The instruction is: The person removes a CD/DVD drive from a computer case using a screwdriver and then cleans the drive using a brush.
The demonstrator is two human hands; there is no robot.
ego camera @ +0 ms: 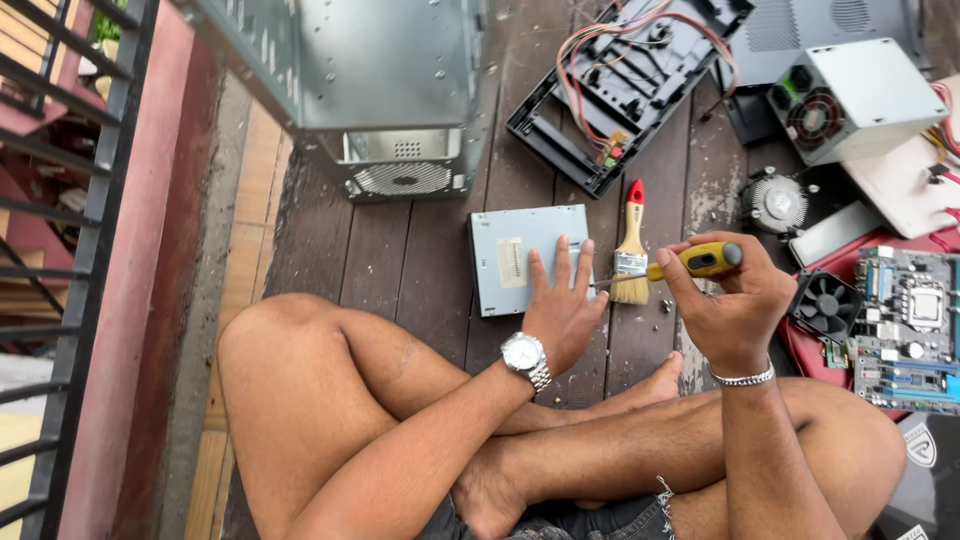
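My left hand lies flat, fingers spread, on the right edge of a grey metal disc drive resting on the dark wooden floor. My right hand grips a yellow-handled screwdriver held level, its shaft pointing left at the drive's right side. A paintbrush with a red-tipped wooden handle lies just behind the screwdriver shaft. I sit cross-legged, with a watch on the left wrist and a bracelet on the right.
An empty grey computer case stands behind the drive. A black front panel with wires, a power supply, a round cooler, a black fan and a motherboard lie at the right. A dark railing runs along the left.
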